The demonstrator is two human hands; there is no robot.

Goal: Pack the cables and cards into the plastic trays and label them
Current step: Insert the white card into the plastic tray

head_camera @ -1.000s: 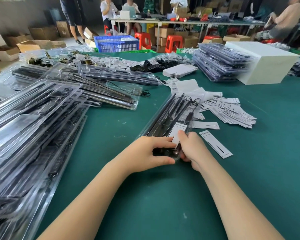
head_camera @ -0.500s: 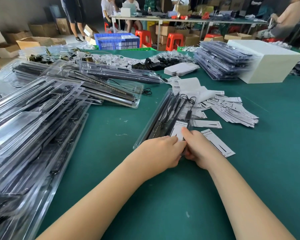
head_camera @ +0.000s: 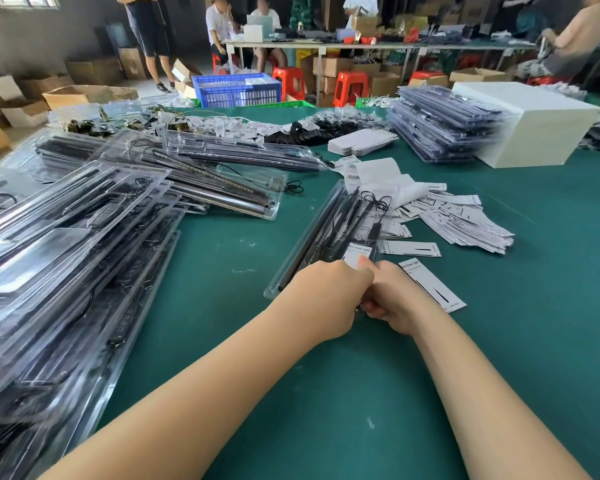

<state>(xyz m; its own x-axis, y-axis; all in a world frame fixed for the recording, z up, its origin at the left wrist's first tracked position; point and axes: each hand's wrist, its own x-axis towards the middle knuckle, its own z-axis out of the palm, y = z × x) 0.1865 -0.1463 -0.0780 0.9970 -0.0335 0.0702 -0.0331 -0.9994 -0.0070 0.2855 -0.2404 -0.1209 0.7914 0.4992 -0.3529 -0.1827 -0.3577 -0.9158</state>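
While both my hands crowd together over the near end of the long clear plastic tray point(head_camera: 321, 237), most of that end is hidden under them. My left hand point(head_camera: 329, 294) lies knuckles-up on the tray's near left part, fingers curled down and closed on its edge; the fingertips themselves are out of sight. My right hand point(head_camera: 397, 296) is tight against it, fingers curled under at the tray's near right corner, thumb tip pressing on the white printed card point(head_camera: 359, 254) seated in the tray. I cannot tell how much of the card sits under plastic. Only part of its print is legible.

Tray runs away from me across the middle of the green tabletop point(head_camera: 361, 393), holding long black rods and a coil of thin black cable point(head_camera: 378, 200) at its far end. Glare on the plastic blurs the compartments.

A loose white label strip point(head_camera: 432, 285) lies just right of my right hand, not touched. Beyond it, a scattered heap of white label strips point(head_camera: 465, 223).

Along the left edge, a big pile of filled clear trays point(head_camera: 66, 254), cut off by the frame and smeared. At the far right, a stack of packed trays point(head_camera: 444, 129) leans against a white box point(head_camera: 534, 133), both blurred.
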